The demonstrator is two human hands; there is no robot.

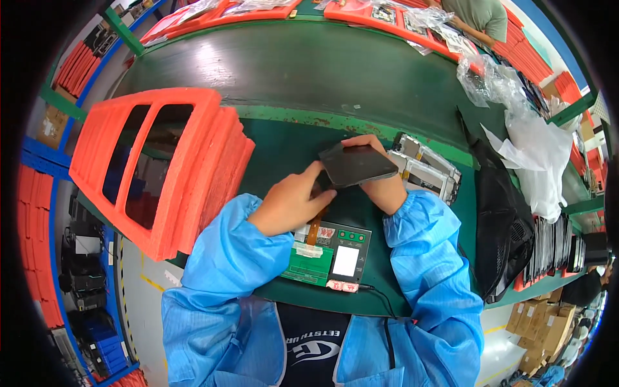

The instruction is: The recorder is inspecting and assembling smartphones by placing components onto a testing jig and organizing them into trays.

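Note:
Both my hands hold a black display panel (361, 166) tilted above the bench, its glossy dark face showing. My left hand (290, 201) pinches the panel's left edge between thumb and fingers. From behind and to the right, my right hand (385, 188) supports it, with fingers curled over the far edge. Below them lies a green and black test board (311, 263) with a white rectangle, several small buttons and a cable at its lower right. An orange ribbon cable (314, 231) rises from the board toward my left hand; its upper end is hidden.
Stacked red foam frames (174, 174) stand at the left, holding dark panels. Metal-backed panels (425, 169) lie just right of my hands. Farther right are a black bag (500, 238) and clear plastic wrap (532, 148). Another person (480, 19) stands across the green conveyor (290, 71).

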